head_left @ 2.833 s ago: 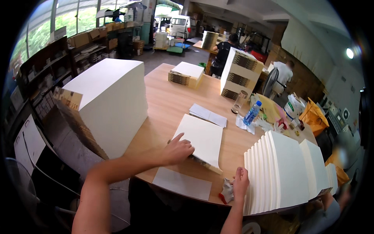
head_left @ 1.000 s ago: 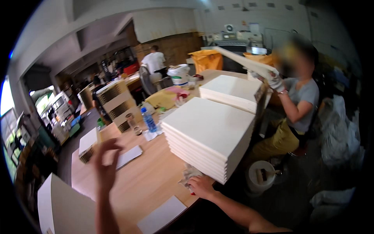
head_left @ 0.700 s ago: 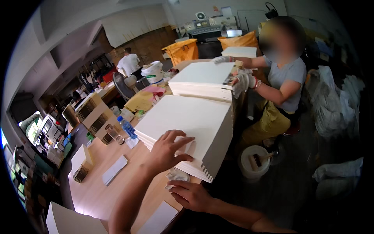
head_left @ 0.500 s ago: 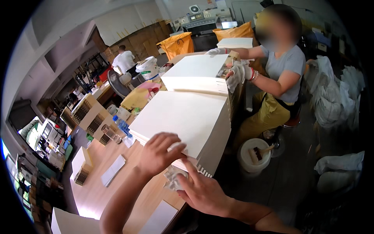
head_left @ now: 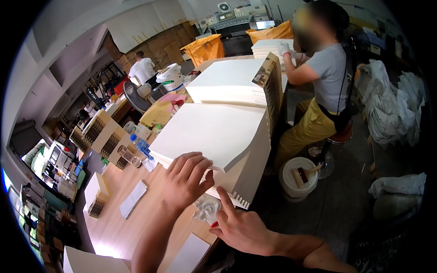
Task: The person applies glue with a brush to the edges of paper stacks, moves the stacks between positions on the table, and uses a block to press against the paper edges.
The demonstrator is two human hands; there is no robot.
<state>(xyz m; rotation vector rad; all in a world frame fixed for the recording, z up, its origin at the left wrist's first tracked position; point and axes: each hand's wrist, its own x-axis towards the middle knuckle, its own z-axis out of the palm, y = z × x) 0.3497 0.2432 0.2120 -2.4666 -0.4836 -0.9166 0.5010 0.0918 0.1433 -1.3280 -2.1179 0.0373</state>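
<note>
A thick stack of white sheets (head_left: pixel 209 132) lies in front of me on the wooden table, its near corner bent upward. My left hand (head_left: pixel 186 179) is at the stack's front edge, with fingers curled over the upper sheets and the thumb low against them. Below the raised corner, the lower part of the stack shows a notched edge (head_left: pixel 240 200). My right hand (head_left: pixel 243 230) is beside that corner, index finger stretched toward it, other fingers loosely bent, holding nothing visible. Something small and red shows at its fingertips. A crumpled white cloth or paper (head_left: pixel 208 209) lies between my hands.
A second white stack (head_left: pixel 227 77) adjoins the first, with a patterned upright block (head_left: pixel 271 86) along its right side. A co-worker (head_left: pixel 325 77) sits at the right. A white bucket with a brush (head_left: pixel 298 177) stands on the floor. A blue-capped bottle (head_left: pixel 140 144) stands at left.
The stack's near corner has risen and bends upward. The co-worker's gloved hands have moved from the second stack to a farther one. My right hand has barely moved.
</note>
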